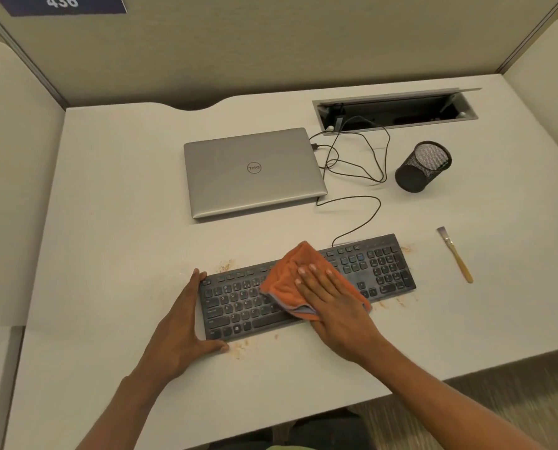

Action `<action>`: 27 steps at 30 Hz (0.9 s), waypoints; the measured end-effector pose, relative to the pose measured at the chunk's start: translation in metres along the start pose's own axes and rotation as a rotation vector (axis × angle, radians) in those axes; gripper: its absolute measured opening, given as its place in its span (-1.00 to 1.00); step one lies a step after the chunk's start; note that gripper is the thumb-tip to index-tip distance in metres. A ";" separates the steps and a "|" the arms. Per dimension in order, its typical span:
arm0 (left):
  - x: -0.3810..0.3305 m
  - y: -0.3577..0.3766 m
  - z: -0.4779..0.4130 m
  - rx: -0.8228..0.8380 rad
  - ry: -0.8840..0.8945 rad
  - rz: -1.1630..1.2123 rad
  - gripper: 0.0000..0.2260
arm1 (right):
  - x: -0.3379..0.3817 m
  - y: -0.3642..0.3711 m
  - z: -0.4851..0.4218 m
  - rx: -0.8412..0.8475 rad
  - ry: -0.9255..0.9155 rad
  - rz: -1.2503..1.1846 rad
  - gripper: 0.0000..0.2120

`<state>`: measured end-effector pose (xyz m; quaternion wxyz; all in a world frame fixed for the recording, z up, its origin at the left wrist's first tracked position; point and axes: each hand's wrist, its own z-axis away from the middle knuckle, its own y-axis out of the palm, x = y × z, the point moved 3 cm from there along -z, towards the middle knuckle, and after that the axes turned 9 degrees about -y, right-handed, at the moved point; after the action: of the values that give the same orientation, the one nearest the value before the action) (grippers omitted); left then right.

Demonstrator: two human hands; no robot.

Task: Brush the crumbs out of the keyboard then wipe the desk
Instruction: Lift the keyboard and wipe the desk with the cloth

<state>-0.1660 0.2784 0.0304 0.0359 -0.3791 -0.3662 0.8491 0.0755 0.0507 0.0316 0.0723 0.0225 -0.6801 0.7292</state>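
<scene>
A black keyboard (381,267) lies slanted on the white desk (115,196). My left hand (183,323) clasps its left end, thumb at the near corner and fingers at the far corner. My right hand (332,303) lies flat, fingers spread, on an orange cloth (287,271) spread over the keyboard's middle. Brown crumbs (240,348) are scattered on the desk around the keyboard's edges, also at its far left corner and near its right end. A small brush (456,254) with a wooden handle lies on the desk to the right, apart from both hands.
A shut silver laptop (251,172) sits behind the keyboard, with black cables (358,164) running to an open cable hatch (394,112) at the back. A black mesh pen cup (422,167) lies tipped on its side. Cubicle walls surround the desk.
</scene>
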 end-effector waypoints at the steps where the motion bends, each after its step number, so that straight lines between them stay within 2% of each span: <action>1: -0.001 -0.001 0.001 -0.002 -0.004 -0.003 0.32 | -0.009 -0.001 0.003 -0.018 0.037 -0.002 -0.39; 5: -0.004 -0.003 0.003 -0.017 0.000 -0.015 0.33 | -0.051 -0.009 0.018 -0.060 0.203 -0.020 -0.40; 9: -0.008 -0.004 0.004 -0.014 -0.012 -0.013 0.33 | -0.084 -0.013 0.035 -0.101 0.322 -0.138 -0.41; 15: -0.011 -0.006 0.006 -0.016 -0.017 -0.016 0.35 | -0.109 -0.005 0.063 -0.270 0.645 -0.334 -0.40; 21: -0.011 -0.006 0.007 -0.019 -0.006 -0.010 0.34 | -0.076 0.000 0.066 -0.346 0.870 -0.391 -0.40; 27: -0.011 -0.007 0.005 -0.013 0.018 -0.003 0.30 | -0.008 0.007 0.029 -0.337 0.840 -0.474 -0.31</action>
<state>-0.1634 0.2764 0.0437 0.0379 -0.3864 -0.3721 0.8431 0.0802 0.0204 0.0254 0.5052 -0.1309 -0.6767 0.5193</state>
